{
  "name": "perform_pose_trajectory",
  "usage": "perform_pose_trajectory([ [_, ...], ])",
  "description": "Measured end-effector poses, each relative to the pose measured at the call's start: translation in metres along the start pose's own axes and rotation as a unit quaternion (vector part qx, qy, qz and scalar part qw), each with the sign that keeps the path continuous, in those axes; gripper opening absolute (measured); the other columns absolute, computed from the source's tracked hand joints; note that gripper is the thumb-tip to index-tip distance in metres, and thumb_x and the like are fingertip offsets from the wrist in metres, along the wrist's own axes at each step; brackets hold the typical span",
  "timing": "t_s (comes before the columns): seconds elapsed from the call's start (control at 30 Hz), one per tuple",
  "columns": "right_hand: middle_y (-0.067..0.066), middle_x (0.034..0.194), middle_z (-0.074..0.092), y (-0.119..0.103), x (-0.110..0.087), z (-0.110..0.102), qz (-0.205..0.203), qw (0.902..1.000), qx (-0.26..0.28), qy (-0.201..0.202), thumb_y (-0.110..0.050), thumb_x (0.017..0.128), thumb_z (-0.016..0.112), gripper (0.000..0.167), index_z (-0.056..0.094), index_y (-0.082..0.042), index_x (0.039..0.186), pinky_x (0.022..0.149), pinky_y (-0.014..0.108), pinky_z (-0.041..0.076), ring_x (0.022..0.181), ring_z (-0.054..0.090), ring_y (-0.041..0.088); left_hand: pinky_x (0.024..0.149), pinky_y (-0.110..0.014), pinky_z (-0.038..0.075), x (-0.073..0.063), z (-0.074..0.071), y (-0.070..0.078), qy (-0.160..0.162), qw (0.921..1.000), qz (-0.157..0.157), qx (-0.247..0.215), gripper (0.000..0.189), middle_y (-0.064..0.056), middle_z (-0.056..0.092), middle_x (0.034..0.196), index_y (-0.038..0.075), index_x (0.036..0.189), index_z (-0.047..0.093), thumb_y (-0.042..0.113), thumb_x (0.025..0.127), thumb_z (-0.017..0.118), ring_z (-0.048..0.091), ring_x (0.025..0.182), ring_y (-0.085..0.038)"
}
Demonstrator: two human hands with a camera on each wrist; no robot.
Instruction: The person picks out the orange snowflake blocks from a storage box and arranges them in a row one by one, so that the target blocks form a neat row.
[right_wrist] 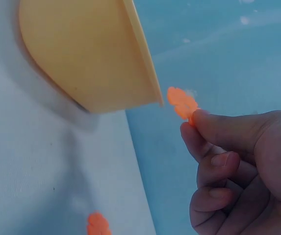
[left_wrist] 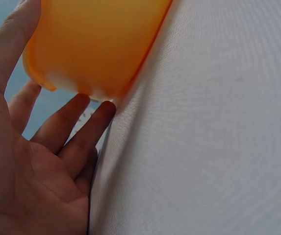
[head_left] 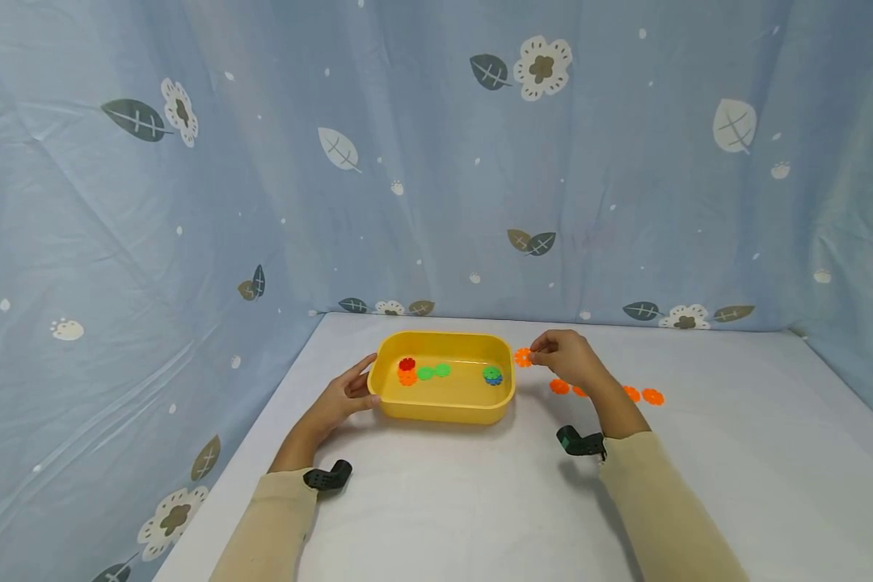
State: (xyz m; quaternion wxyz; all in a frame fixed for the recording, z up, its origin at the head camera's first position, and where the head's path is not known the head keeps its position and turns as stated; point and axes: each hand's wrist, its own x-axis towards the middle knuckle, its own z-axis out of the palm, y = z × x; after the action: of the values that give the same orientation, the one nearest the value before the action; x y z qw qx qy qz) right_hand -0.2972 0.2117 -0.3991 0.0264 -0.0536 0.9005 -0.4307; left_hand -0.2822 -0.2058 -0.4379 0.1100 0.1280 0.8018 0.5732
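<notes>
A yellow plastic basin stands on the white table, with several toothed plastic discs inside. At its left end my left hand holds it, thumb near the front corner and fingertips against the end wall. My right hand pinches an orange flower-shaped disc between thumb and forefinger, just right of the basin's rim; its other fingers are curled in. Below that hand lie more orange discs in a row, partly hidden by the hand and wrist.
Inside the basin are a red disc, an orange disc, light green discs, and a green disc overlapping a blue one. A blue patterned curtain hangs behind the table.
</notes>
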Motion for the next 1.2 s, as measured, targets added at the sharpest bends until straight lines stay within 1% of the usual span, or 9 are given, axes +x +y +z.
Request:
perform_pose_trajectory([
  [0.33, 0.009, 0.099, 0.066, 0.014, -0.005, -0.007, 0.015, 0.9999, -0.002, 0.005, -0.021, 0.093, 0.067, 0.022, 0.064, -0.004, 0.108, 0.078, 0.037, 0.053, 0.098, 0.061, 0.036, 0.107, -0.047, 0.034, 0.001, -0.003, -0.004, -0.015, 0.9997, 0.017, -0.002, 0.083, -0.019, 0.038, 0.15, 0.017, 0.156, 0.023, 0.012, 0.09, 0.071, 0.042, 0.134, -0.034],
  [0.47, 0.009, 0.1, 0.065, 0.021, -0.008, -0.011, 0.021, 0.9997, -0.003, 0.007, -0.021, 0.093, 0.067, 0.023, 0.064, -0.005, 0.108, 0.076, 0.035, 0.052, 0.097, 0.06, 0.036, 0.107, -0.047, 0.034, 0.008, -0.006, -0.018, -0.017, 0.9997, 0.017, -0.002, 0.083, -0.018, 0.038, 0.15, 0.018, 0.157, 0.021, 0.01, 0.09, 0.07, 0.042, 0.133, -0.034],
  [0.57, 0.009, 0.1, 0.065, 0.027, -0.011, -0.014, 0.019, 0.9998, -0.005, 0.007, -0.022, 0.094, 0.067, 0.024, 0.064, -0.004, 0.109, 0.075, 0.036, 0.052, 0.095, 0.06, 0.036, 0.108, -0.048, 0.033, 0.014, -0.007, -0.03, -0.013, 0.9998, 0.016, -0.006, 0.084, -0.015, 0.037, 0.151, 0.023, 0.157, 0.022, 0.011, 0.09, 0.071, 0.042, 0.134, -0.032],
  [0.67, 0.01, 0.101, 0.065, 0.034, -0.014, -0.018, 0.012, 0.9999, -0.001, 0.006, -0.02, 0.094, 0.066, 0.024, 0.063, -0.003, 0.11, 0.076, 0.04, 0.053, 0.093, 0.061, 0.036, 0.109, -0.049, 0.031, 0.016, -0.007, -0.035, -0.007, 0.9998, 0.019, -0.007, 0.084, -0.013, 0.038, 0.151, 0.027, 0.156, 0.023, 0.015, 0.089, 0.072, 0.042, 0.134, -0.031],
  [0.73, 0.011, 0.101, 0.065, 0.038, -0.015, -0.021, 0.008, 0.9999, 0.007, 0.006, -0.018, 0.094, 0.066, 0.023, 0.063, -0.002, 0.11, 0.078, 0.043, 0.053, 0.094, 0.061, 0.036, 0.109, -0.049, 0.032, 0.016, -0.006, -0.036, -0.003, 0.9997, 0.022, -0.013, 0.084, -0.013, 0.041, 0.15, 0.028, 0.155, 0.026, 0.016, 0.088, 0.074, 0.043, 0.133, -0.031],
  [0.87, 0.013, 0.102, 0.065, 0.046, -0.018, -0.026, 0.002, 0.9999, 0.016, 0.005, -0.017, 0.094, 0.065, 0.025, 0.062, 0.001, 0.111, 0.078, 0.043, 0.054, 0.093, 0.061, 0.036, 0.108, -0.049, 0.033, 0.016, -0.006, -0.037, 0.0, 0.9992, 0.033, -0.022, 0.083, -0.014, 0.044, 0.147, 0.027, 0.155, 0.029, 0.016, 0.086, 0.076, 0.046, 0.131, -0.032],
  [1.07, 0.014, 0.103, 0.066, 0.055, -0.024, -0.036, 0.014, 0.9996, 0.018, 0.018, -0.019, 0.094, 0.066, 0.029, 0.062, 0.002, 0.113, 0.075, 0.044, 0.053, 0.091, 0.06, 0.036, 0.108, -0.049, 0.033, 0.015, -0.006, -0.037, 0.002, 0.9992, 0.035, -0.02, 0.082, -0.014, 0.044, 0.147, 0.028, 0.154, 0.031, 0.018, 0.086, 0.076, 0.046, 0.131, -0.031],
  [1.2, 0.015, 0.105, 0.066, 0.062, -0.028, -0.043, 0.025, 0.9993, 0.019, 0.022, -0.019, 0.095, 0.065, 0.028, 0.061, 0.002, 0.114, 0.077, 0.043, 0.053, 0.093, 0.06, 0.036, 0.109, -0.049, 0.031, 0.017, -0.007, -0.037, -0.001, 0.9993, 0.03, -0.021, 0.082, -0.013, 0.043, 0.148, 0.029, 0.154, 0.029, 0.017, 0.087, 0.075, 0.045, 0.132, -0.031],
])
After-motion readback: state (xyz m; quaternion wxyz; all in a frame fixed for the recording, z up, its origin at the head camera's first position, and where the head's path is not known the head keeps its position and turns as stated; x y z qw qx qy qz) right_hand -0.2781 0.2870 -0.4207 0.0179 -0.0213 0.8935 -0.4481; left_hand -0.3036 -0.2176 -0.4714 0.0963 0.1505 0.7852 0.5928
